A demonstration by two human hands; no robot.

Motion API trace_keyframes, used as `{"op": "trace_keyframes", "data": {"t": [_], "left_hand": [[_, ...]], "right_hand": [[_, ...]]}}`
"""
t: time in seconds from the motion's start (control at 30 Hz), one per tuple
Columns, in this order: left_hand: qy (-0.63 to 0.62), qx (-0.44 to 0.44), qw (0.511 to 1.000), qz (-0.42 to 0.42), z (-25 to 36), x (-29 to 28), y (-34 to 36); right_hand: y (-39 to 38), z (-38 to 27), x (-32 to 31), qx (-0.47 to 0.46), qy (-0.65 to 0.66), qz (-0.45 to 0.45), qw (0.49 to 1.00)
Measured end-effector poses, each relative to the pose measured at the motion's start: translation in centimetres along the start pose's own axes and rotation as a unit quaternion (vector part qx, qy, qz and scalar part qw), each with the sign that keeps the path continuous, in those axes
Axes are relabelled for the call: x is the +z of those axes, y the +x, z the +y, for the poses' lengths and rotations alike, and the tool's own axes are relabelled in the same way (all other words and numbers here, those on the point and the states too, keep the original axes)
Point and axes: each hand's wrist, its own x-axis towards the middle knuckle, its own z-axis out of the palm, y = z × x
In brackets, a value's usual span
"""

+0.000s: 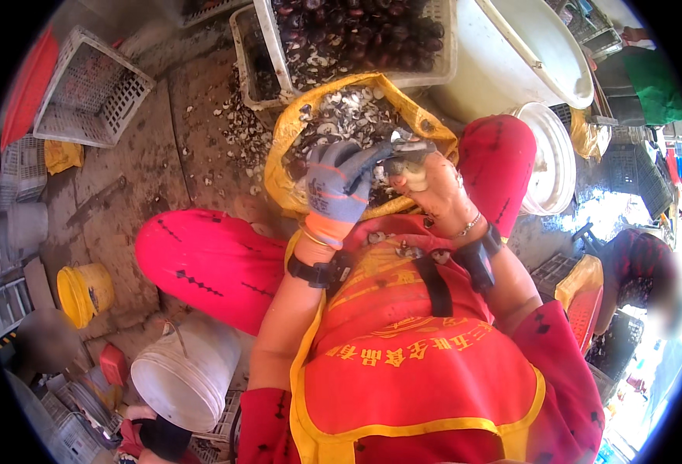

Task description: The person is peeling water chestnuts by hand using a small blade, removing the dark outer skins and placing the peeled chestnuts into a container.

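Note:
My left hand [337,189], in a grey and orange work glove, is closed, its fingers reaching toward the right hand. My right hand [434,185], bare with a beaded bracelet, is closed with bent fingers against the left fingertips. Something small and greyish with a bright glint lies between them; its kind is hidden by the fingers. Both hands are over a yellow-rimmed bag [279,162], spread open between my knees. Inside it lies a heap of dark and white peelings [348,116]. A few pale scraps [409,251] rest on my red apron [403,379].
Beyond the bag, a white crate [443,46] holds dark round corms like water chestnuts. A big pale tub [503,54] and white bucket [550,158] stand right. White bucket [186,371], yellow bucket [85,294] and tilted crate [93,89] are left. Scraps litter the floor. A person [642,267] sits at right.

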Motion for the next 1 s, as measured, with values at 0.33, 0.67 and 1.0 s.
{"op": "trace_keyframes", "data": {"t": [0.33,0.67,1.0], "left_hand": [[0.005,0.049,0.998,0.027,0.3,-0.2,0.5],[0.024,0.038,0.999,0.015,0.6,0.9,-0.1],[-0.138,-0.055,0.989,0.025,-0.9,0.8,-0.3]], "right_hand": [[-0.8,1.2,1.4,-0.110,-0.166,0.033,0.979],[-0.8,0.5,1.7,0.083,0.144,0.064,0.984],[-1.5,0.5,4.6,-0.175,-0.461,0.065,0.868]]}}
